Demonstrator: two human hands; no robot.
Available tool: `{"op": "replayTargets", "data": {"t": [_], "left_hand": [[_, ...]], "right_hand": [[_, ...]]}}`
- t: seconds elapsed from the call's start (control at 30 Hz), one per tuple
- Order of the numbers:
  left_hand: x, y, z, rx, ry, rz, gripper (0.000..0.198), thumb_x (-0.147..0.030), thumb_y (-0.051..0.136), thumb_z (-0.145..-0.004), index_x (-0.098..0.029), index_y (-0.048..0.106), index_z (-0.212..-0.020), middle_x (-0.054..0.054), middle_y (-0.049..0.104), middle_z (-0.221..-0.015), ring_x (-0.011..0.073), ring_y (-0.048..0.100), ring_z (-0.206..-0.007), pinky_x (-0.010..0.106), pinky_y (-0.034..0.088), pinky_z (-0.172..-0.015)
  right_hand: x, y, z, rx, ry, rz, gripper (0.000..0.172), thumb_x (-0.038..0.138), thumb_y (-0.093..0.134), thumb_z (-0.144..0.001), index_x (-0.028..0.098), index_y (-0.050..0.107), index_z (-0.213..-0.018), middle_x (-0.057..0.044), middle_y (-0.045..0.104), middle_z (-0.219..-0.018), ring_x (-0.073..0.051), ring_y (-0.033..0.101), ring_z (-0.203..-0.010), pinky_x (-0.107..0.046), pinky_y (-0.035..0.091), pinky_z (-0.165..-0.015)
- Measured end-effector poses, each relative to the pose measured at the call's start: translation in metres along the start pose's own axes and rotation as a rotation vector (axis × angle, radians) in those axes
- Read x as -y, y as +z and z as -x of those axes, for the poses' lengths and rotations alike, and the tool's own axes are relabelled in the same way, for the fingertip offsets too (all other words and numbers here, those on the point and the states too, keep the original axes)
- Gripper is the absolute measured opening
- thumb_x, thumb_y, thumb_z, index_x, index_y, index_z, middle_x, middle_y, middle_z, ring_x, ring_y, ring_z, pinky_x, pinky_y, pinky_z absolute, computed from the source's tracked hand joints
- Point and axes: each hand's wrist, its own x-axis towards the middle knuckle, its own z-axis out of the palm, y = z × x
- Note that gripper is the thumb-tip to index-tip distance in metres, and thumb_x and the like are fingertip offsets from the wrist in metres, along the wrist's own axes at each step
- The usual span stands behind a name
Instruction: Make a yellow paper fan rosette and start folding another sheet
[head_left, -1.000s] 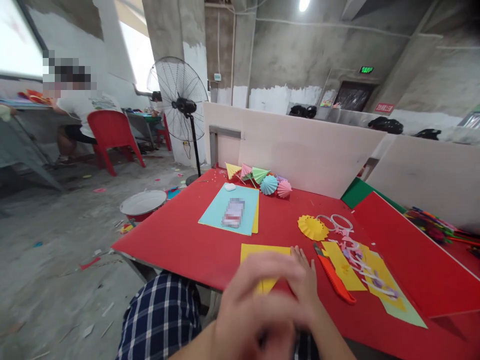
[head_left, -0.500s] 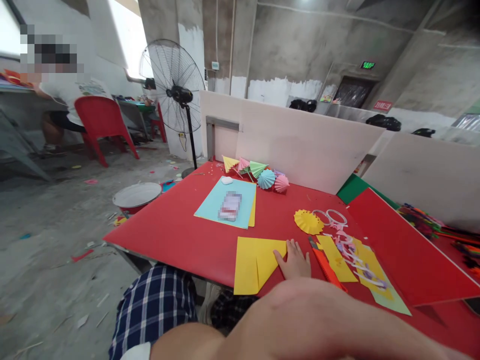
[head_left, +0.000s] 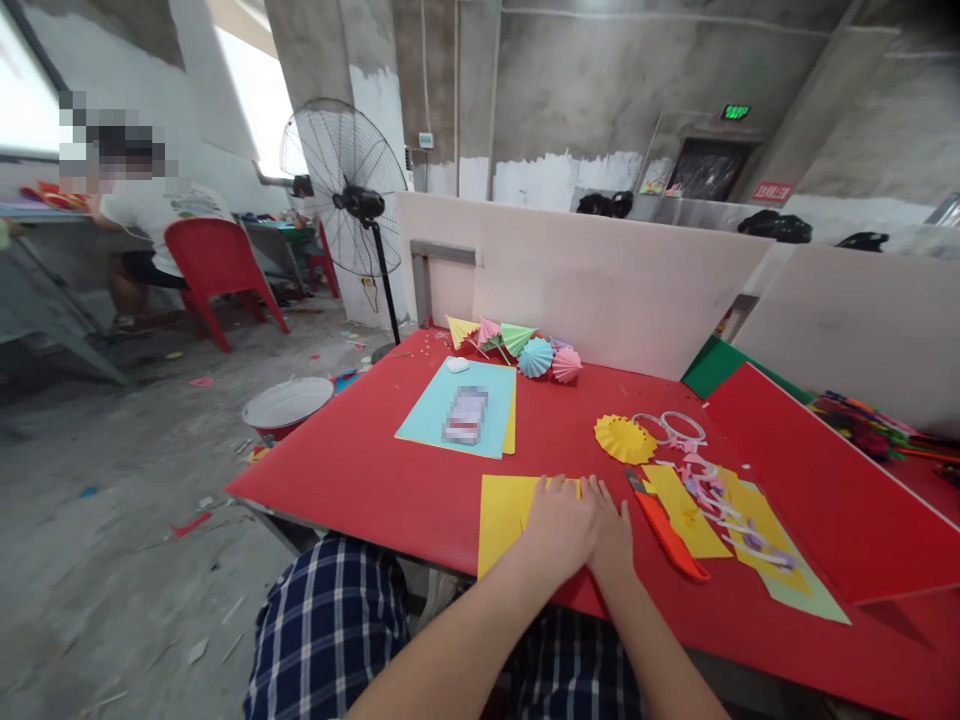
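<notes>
A folded sheet of yellow paper lies near the front edge of the red table, partly covered by both hands. My left hand rests flat on its right part, fingers stretched forward. Close against it, my right hand lies at the sheet's right edge with its fingers extended. The two hands touch or overlap, and my thumbs are hidden. Just right of my right hand is an orange utility knife. Beyond the hands sits a pleated yellow paper fan.
Yellow paper strips, white rings and pink-white ribbon bits lie right of the knife. A phone rests on blue paper. Small paper umbrellas stand before the white partition. A bucket is on the floor, left.
My left hand has come down onto the yellow paper beside my right hand. The forearm that crossed the foreground is now lower, and the camera view has shifted slightly.
</notes>
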Motion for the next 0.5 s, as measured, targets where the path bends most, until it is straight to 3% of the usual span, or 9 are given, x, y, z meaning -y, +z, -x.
{"op": "replayTargets", "data": {"t": [0.07,0.13,0.27,0.5], "left_hand": [[0.020,0.017,0.008,0.061,-0.086,-0.022,0.034,-0.033,0.036,-0.087,-0.014,0.058,-0.103,0.016,0.061,-0.101,0.0276,0.052,-0.102,0.047,0.038,-0.091],[0.030,0.029,0.018,0.068,-0.103,-0.054,0.035,-0.031,0.034,-0.087,-0.015,0.054,-0.111,0.014,0.060,-0.105,0.0272,0.051,-0.105,0.047,0.035,-0.094],[0.031,0.044,0.029,0.025,-0.106,-0.085,0.044,-0.027,0.034,-0.086,-0.015,0.039,-0.128,0.013,0.054,-0.120,0.0267,0.047,-0.111,0.046,0.032,-0.099],[0.035,0.056,0.028,0.054,-0.129,-0.126,0.046,-0.017,0.030,-0.085,-0.012,0.039,-0.129,0.013,0.051,-0.124,0.0264,0.044,-0.116,0.048,0.031,-0.100]], "right_hand": [[0.001,-0.002,0.000,-0.002,0.002,-0.022,0.054,0.020,0.025,-0.084,0.011,0.028,-0.137,-0.007,0.024,-0.145,-0.018,0.018,-0.135,-0.043,0.011,-0.107],[0.003,-0.006,-0.001,0.004,0.020,-0.063,0.055,0.027,0.027,-0.085,0.008,0.029,-0.137,-0.010,0.025,-0.145,-0.020,0.019,-0.134,-0.045,0.012,-0.107],[0.008,-0.013,-0.004,0.025,0.054,-0.140,0.061,0.042,0.026,-0.085,0.007,0.031,-0.135,-0.011,0.027,-0.144,-0.022,0.021,-0.134,-0.048,0.012,-0.106],[0.007,-0.012,-0.004,-0.015,0.059,-0.207,0.066,0.049,0.029,-0.084,0.008,0.031,-0.135,-0.013,0.028,-0.143,-0.023,0.022,-0.133,-0.050,0.011,-0.106]]}}
